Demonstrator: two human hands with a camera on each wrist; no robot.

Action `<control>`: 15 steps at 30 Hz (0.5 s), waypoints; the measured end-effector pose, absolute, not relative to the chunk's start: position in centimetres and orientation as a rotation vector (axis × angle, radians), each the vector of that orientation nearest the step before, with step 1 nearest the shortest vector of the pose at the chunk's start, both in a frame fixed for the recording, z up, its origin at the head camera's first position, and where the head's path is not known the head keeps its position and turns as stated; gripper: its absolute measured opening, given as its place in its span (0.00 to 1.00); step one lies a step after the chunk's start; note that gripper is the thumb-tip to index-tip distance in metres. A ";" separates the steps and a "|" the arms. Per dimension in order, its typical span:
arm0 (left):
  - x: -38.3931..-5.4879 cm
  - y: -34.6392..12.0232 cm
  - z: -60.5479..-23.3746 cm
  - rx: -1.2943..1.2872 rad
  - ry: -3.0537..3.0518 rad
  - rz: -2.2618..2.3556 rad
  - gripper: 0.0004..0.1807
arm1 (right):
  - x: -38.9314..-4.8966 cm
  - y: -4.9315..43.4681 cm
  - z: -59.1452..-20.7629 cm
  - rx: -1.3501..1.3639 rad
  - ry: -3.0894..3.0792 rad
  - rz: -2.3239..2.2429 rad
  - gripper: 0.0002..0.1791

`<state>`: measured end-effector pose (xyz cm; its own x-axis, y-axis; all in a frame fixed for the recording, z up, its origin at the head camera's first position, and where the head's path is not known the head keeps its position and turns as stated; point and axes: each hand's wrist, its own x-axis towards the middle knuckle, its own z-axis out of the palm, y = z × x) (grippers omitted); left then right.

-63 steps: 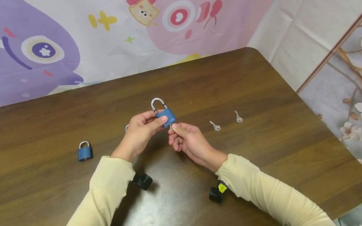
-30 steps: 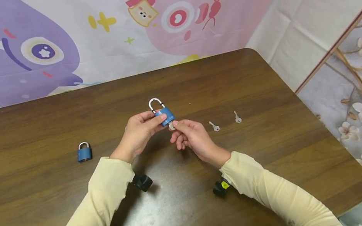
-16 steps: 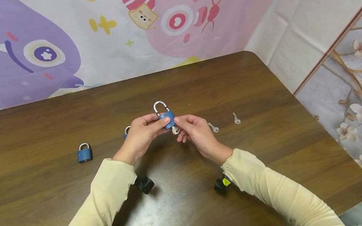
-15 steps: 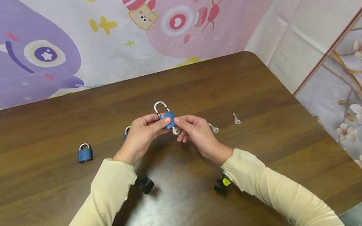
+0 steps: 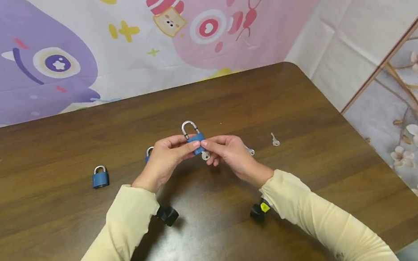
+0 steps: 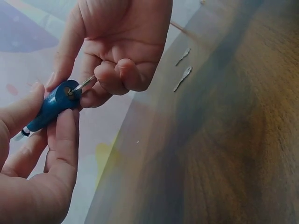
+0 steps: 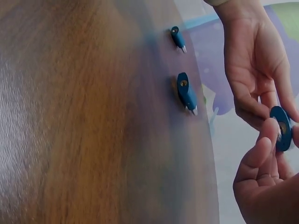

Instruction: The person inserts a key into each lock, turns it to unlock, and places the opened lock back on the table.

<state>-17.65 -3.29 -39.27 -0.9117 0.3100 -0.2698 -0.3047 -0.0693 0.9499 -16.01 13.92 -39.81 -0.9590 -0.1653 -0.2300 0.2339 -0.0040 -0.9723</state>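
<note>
Over the middle of the table, both hands hold a blue padlock [image 5: 196, 139] upright with its silver shackle pointing up. My left hand [image 5: 165, 160] pinches the body from the left, thumb in front. From the other side my right hand [image 5: 234, 156] pinches the body's lower right edge between thumb and fingers. A small silver key [image 5: 205, 156] sticks out of the keyhole underneath; the left wrist view shows its shaft [image 6: 84, 85] in the lock, close to the right hand's curled fingers. In the right wrist view the held padlock [image 7: 280, 128] is partly covered by fingers.
A second blue padlock [image 5: 100, 178] stands left on the brown table [image 5: 209, 238]; a third padlock [image 5: 149, 154] is half hidden behind my left hand. Two loose keys lie to the right, one key [image 5: 275, 140] in full view, the other key [image 5: 250, 150] partly behind my right hand.
My right hand has let go of the key and moved up onto the padlock's body. The key stays in the keyhole. The left hand keeps its grip.
</note>
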 end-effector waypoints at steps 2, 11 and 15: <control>-17.6 -3.3 -39.3 0.005 1.811 2.024 0.21 | -16.2 14.0 -39.8 0.060 2.005 -2.026 0.18; -17.3 -3.2 -39.4 0.019 1.805 2.019 0.21 | -16.2 14.1 -39.7 0.060 2.004 -1.992 0.17; -17.3 -3.5 -39.2 0.017 1.752 2.053 0.21 | -16.1 14.5 -39.7 0.093 1.975 -2.015 0.17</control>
<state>-17.30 -3.47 -39.25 -0.9036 0.3333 -0.2690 -0.3180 -0.1014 0.9426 -16.11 14.46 -39.65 -0.9477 -0.1787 -0.2645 0.2680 0.0043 -0.9634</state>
